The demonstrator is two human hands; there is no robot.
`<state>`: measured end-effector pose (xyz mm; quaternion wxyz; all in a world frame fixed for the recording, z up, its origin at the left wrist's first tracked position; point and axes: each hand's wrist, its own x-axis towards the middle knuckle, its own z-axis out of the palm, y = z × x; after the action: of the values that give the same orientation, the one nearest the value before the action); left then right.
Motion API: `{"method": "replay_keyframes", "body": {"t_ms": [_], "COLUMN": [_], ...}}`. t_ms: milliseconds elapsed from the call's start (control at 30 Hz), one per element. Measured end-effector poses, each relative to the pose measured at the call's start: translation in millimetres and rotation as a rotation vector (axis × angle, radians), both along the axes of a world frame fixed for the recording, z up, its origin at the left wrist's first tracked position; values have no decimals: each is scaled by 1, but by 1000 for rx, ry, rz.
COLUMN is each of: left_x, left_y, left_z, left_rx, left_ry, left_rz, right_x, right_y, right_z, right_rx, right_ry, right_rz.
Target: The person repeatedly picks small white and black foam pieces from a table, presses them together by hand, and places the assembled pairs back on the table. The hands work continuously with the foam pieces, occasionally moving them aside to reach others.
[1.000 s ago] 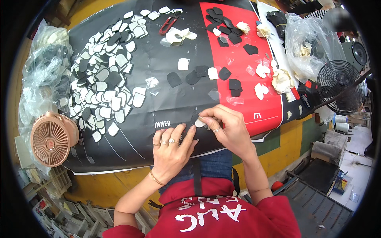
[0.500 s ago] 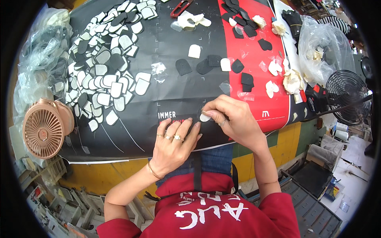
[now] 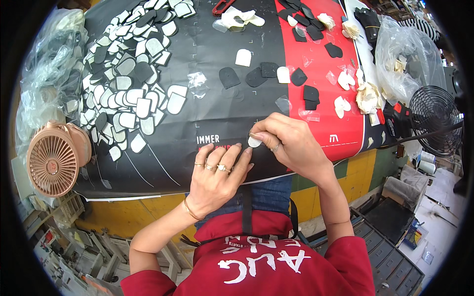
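Note:
My right hand (image 3: 292, 143) is closed in a pinch on a small rounded pad (image 3: 255, 142), white on the face that shows. Its thumb and forefinger cover the pad's right side. Beside it, my left hand (image 3: 216, 173) lies on the dark mat (image 3: 168, 145) with fingers stretched out, the fingertips close to the pad. A large heap of black-and-white rounded pads (image 3: 126, 120) spreads over the left of the mat. Beyond my hands lie several loose pads, among them a black pad (image 3: 229, 78) and a white pad (image 3: 243, 57).
A pink fan (image 3: 53, 160) and plastic bags (image 3: 52, 74) flank the heap. On the mat's red part (image 3: 326, 126) lie black pads (image 3: 311, 97) and peeled white scraps (image 3: 341, 106). Red-handled snips (image 3: 223, 6) lie at the far edge. A black fan (image 3: 434, 121) stands at the right.
The view has shifted slightly. The pad in my right hand is tilted a little differently, with more of its white face showing. My left hand has hardly moved.

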<state>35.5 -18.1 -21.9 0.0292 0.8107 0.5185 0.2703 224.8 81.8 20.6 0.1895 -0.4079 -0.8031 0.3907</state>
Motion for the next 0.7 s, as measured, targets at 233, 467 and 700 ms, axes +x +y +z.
{"method": "replay_keyframes", "body": {"t_ms": [233, 467, 700], "left_x": [-1, -3, -1], "left_y": [2, 3, 7], "left_z": [1, 1, 10], "left_rx": [-10, 1, -69], "left_ry": [3, 10, 83], "left_rz": [-10, -23, -31], "right_x": [-1, -2, -1], "right_y": [0, -2, -1], "right_z": [-1, -1, 0], "right_rx": [-5, -17, -24], "right_ry": [-3, -4, 23], "right_rz": [-2, -13, -15]}}
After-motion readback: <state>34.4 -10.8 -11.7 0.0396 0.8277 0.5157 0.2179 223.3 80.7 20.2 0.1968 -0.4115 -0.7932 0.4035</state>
